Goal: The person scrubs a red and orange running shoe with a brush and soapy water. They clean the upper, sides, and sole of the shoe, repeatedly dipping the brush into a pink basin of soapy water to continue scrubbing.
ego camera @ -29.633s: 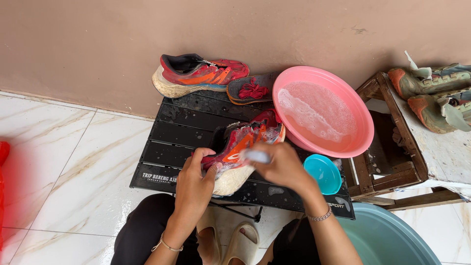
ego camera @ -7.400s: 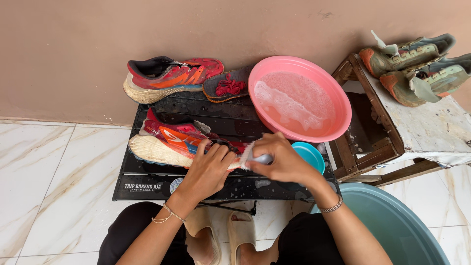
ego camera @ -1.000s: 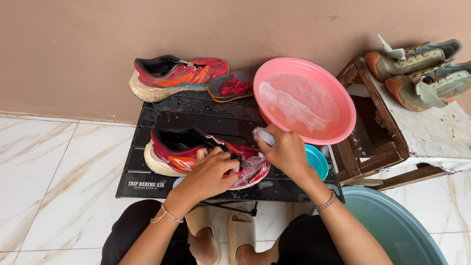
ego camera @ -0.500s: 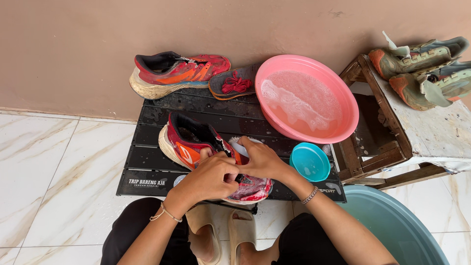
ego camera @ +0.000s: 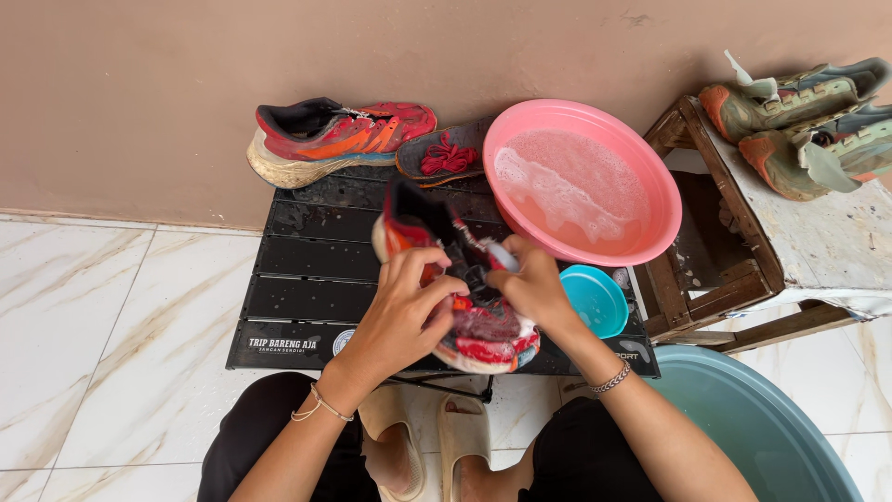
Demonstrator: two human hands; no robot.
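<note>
The red shoe [ego camera: 455, 297] sits on the near part of the low black table [ego camera: 307, 279], with its toe end near the person and its heel pointing far away. It looks wet and soapy, so it is likely slippery. It seems light, with a soft cloth top and a thicker, firmer sole. The sole and the sides look like the best places to hold it.

The left hand [ego camera: 400, 311] is wrapped around the left side of the shoe, with its fingers curled over the top. The right hand [ego camera: 534, 288] is closed on something small and pale at the shoe's opening. It may be a brush or a cloth, but I cannot tell which.

At the far left of the table lies a second red shoe [ego camera: 339, 139] on its side. Just right of it is a dark insole [ego camera: 446, 153] with red laces [ego camera: 448, 156] piled on top. A pink basin [ego camera: 581, 181] full of soapy water stands at the far right of the table, close to the right hand. A small blue bowl [ego camera: 595, 299] sits just beside that hand. These two crowd the right side.

Further right is an old wooden stool [ego camera: 743, 242] with two green and orange shoes [ego camera: 799, 121] on it. A big teal tub [ego camera: 762, 428] is near the person's right knee.
</note>
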